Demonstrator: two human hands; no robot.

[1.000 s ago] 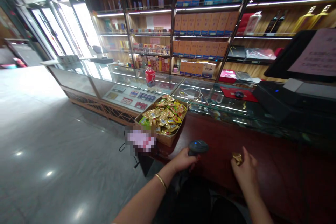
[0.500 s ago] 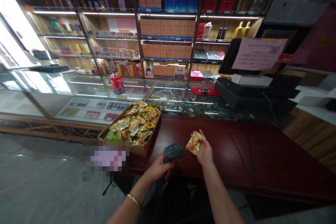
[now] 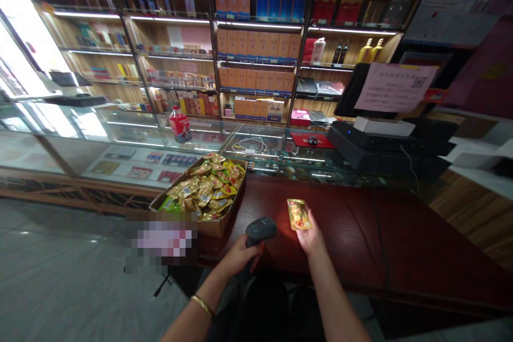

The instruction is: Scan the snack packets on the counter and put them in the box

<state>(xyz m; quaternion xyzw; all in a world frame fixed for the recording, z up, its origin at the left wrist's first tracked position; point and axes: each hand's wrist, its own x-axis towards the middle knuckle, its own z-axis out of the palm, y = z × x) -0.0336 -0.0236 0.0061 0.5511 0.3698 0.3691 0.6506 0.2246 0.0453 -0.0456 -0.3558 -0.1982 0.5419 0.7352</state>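
My left hand is wrapped round the handle of a dark barcode scanner, whose head points right. A lit patch falls on the gold snack packet in my right hand. That hand grips the packet by its lower right edge, above the dark red table and a little apart from the scanner. To the left, a cardboard box holds many gold, yellow and green snack packets; neither hand touches it.
Behind the table runs a glass display counter with a red-labelled bottle, a white cable and a mouse on a red mat. A monitor with a taped paper stands at right. Stocked shelves line the wall.
The packet has turned more upright in my right hand, and a bright patch now lights it. The scanner has shifted slightly left, and its blue light no longer shows.
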